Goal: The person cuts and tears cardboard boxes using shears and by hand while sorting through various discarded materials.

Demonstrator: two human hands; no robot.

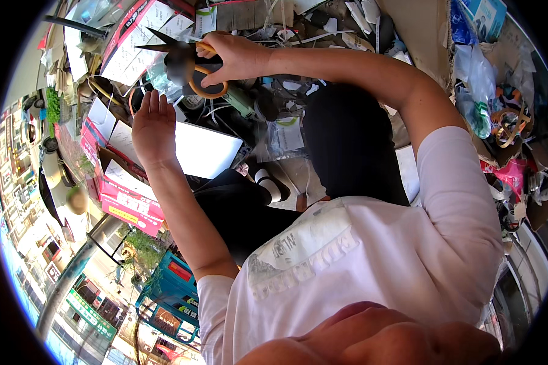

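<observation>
Scrap heap [330,27] at the far side, above which orange-handled scissors [168,46] are held, loops gripped by the right hand [240,56], parted blades turned left, presumably kept clear of the left hand [154,135], held nearer, empty, fingers outstretched.

pale scraps [331,25] on the floor [315,185]

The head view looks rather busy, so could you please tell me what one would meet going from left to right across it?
Green foliage, the left hand, the right hand holding orange-handled scissors, a black-clad knee, clear plastic bag.
</observation>
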